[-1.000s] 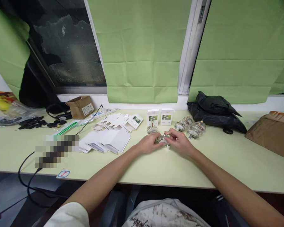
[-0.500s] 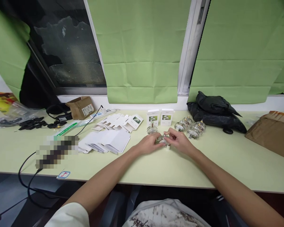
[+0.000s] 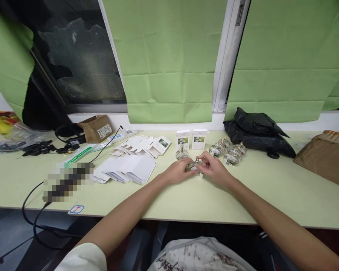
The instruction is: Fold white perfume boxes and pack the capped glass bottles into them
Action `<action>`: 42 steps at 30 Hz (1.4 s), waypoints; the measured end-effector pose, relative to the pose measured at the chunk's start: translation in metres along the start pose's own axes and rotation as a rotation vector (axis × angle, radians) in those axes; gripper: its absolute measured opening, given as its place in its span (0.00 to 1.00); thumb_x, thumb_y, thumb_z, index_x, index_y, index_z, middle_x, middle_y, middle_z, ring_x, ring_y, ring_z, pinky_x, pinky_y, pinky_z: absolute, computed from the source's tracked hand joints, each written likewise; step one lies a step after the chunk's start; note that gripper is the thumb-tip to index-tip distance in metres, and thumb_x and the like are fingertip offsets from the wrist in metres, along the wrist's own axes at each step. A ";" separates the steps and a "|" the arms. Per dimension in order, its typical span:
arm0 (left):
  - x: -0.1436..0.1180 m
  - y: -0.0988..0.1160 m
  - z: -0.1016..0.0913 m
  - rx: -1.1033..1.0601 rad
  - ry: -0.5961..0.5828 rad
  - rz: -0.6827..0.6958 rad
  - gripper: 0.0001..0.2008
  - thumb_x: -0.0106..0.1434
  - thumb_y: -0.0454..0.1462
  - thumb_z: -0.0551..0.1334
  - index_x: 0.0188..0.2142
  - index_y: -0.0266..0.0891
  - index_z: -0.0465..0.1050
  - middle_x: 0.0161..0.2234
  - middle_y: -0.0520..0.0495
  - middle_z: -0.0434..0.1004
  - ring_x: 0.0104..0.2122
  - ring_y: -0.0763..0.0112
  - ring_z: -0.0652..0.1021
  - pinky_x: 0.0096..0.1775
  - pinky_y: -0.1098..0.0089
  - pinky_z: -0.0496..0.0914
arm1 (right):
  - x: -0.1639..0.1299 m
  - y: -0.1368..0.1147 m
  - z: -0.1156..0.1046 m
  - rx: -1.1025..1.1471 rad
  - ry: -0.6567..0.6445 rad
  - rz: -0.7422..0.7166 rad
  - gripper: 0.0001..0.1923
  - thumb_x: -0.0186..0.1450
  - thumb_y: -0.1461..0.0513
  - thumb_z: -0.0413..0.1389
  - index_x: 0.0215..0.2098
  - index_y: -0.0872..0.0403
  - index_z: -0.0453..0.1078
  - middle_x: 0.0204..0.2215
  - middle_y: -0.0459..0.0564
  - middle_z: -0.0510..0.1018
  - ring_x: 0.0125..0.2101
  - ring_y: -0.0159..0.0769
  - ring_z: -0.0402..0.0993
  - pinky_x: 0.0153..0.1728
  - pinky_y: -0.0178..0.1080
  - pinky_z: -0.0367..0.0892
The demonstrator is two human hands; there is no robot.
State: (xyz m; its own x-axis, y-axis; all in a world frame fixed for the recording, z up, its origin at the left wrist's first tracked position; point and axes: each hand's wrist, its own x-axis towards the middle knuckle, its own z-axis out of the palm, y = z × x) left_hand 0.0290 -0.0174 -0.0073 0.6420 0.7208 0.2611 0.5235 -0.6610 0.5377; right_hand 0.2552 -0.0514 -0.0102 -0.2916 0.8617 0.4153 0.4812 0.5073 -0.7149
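A round clear glass perfume bottle (image 3: 193, 166) is at the middle of the table. My left hand (image 3: 175, 171) is closed round its left side. At the bottle's top, the fingers of my right hand (image 3: 215, 169) pinch its neck; what exactly lies between those fingertips is too small to make out. Just below the bottle stands a small pale cap (image 3: 200, 175). Another glass bottle (image 3: 182, 154) with a brownish top sits right behind my left hand. Two white boxes (image 3: 199, 140) with a green picture stand upright behind it.
Several glass bottles (image 3: 235, 154) lie in clear wrap to the right. Flat white cartons (image 3: 135, 167) spread on the left, near a power strip (image 3: 121, 136) and cables. Black plastic bags (image 3: 257, 135) and a brown cardboard box (image 3: 324, 158) are at the far right.
Both hands keep their hold on the bottle. My right hand's fingers have shifted very slightly at its top; otherwise the view has only moved a little.
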 end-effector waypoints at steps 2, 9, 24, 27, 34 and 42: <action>0.001 -0.002 0.001 0.005 0.003 0.005 0.20 0.70 0.55 0.61 0.46 0.41 0.73 0.39 0.47 0.77 0.36 0.64 0.74 0.35 0.67 0.63 | -0.001 -0.001 0.002 0.067 0.000 0.033 0.13 0.70 0.53 0.58 0.51 0.47 0.65 0.22 0.36 0.61 0.23 0.32 0.59 0.28 0.35 0.55; 0.002 -0.006 0.001 0.014 0.019 0.027 0.20 0.70 0.55 0.62 0.43 0.41 0.72 0.38 0.47 0.75 0.36 0.64 0.73 0.35 0.67 0.62 | -0.003 0.000 0.004 0.053 0.033 0.031 0.16 0.71 0.53 0.57 0.55 0.47 0.68 0.22 0.36 0.59 0.24 0.32 0.57 0.28 0.36 0.55; 0.001 -0.003 -0.002 0.015 0.011 0.012 0.20 0.70 0.56 0.61 0.43 0.41 0.71 0.36 0.48 0.74 0.35 0.64 0.73 0.36 0.66 0.63 | 0.000 0.002 0.006 0.037 0.068 0.041 0.19 0.74 0.48 0.52 0.53 0.49 0.73 0.21 0.39 0.60 0.23 0.33 0.57 0.25 0.36 0.56; 0.001 -0.003 -0.002 0.018 0.007 0.005 0.21 0.69 0.56 0.61 0.41 0.41 0.70 0.36 0.48 0.73 0.34 0.64 0.72 0.35 0.66 0.62 | 0.000 0.002 0.006 0.062 0.079 0.046 0.18 0.73 0.48 0.54 0.51 0.49 0.73 0.22 0.39 0.61 0.23 0.32 0.58 0.26 0.36 0.56; 0.001 -0.002 -0.002 0.039 0.003 0.023 0.20 0.70 0.56 0.61 0.38 0.41 0.67 0.35 0.50 0.72 0.33 0.66 0.71 0.34 0.67 0.60 | -0.001 0.000 0.006 0.089 0.114 0.060 0.14 0.72 0.48 0.56 0.45 0.49 0.72 0.23 0.39 0.63 0.24 0.33 0.59 0.27 0.36 0.55; 0.002 -0.006 -0.002 0.122 0.085 -0.039 0.20 0.71 0.56 0.59 0.36 0.42 0.66 0.34 0.49 0.73 0.32 0.65 0.72 0.33 0.66 0.60 | -0.006 -0.001 0.006 -0.243 0.033 -0.005 0.08 0.73 0.53 0.54 0.45 0.48 0.63 0.23 0.38 0.69 0.23 0.34 0.64 0.30 0.37 0.57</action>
State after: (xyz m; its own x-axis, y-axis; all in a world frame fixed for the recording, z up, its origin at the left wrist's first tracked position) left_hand 0.0260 -0.0121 -0.0083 0.5729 0.7578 0.3122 0.6143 -0.6492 0.4486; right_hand 0.2516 -0.0568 -0.0151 -0.2691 0.8568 0.4398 0.6654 0.4955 -0.5583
